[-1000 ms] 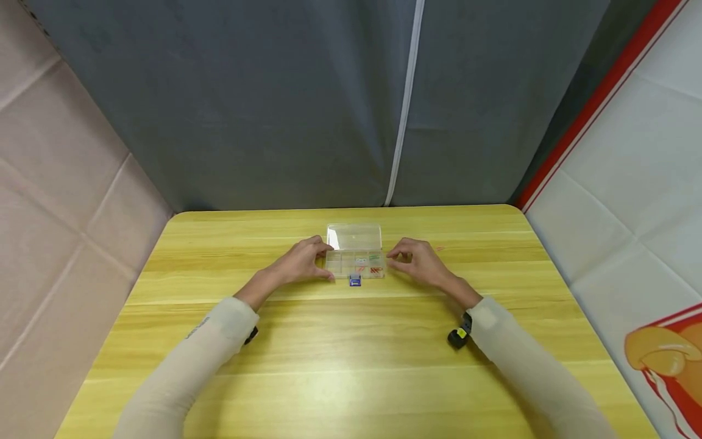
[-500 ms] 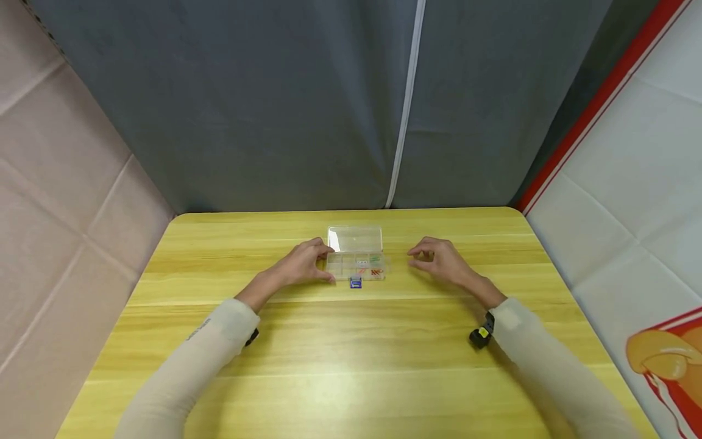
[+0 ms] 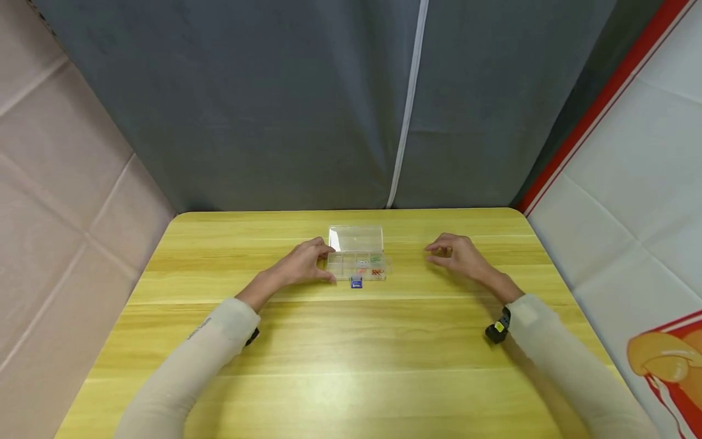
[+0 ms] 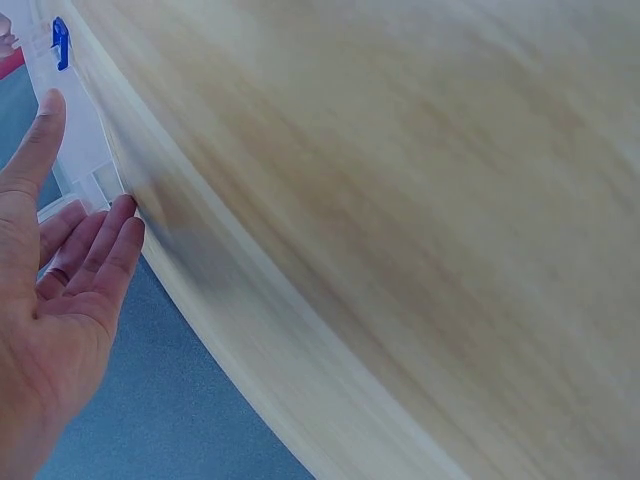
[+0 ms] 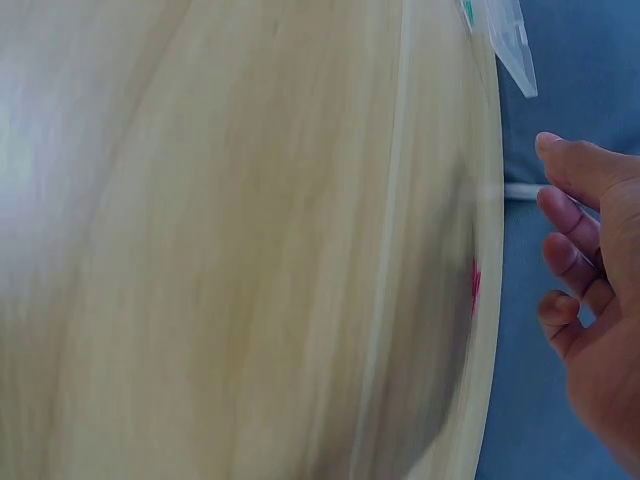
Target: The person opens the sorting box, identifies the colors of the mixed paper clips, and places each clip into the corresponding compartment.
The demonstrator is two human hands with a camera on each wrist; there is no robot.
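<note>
Box [image 3: 357,259] touching left hand [image 3: 300,263], right hand [image 3: 460,256] apart

Both arms in pale sleeves reaching forward, left hand [image 3: 300,263] near centre, fingers fairly straight, thumb spread apart, right hand [image 3: 459,256] well to the right, fingers loosely curled, holding nothing, dark band at each wrist

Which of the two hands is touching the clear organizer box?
The left hand: its fingers rest against the left end of the clear organizer box. The right hand is apart from it, over the table to the box's right.
</note>
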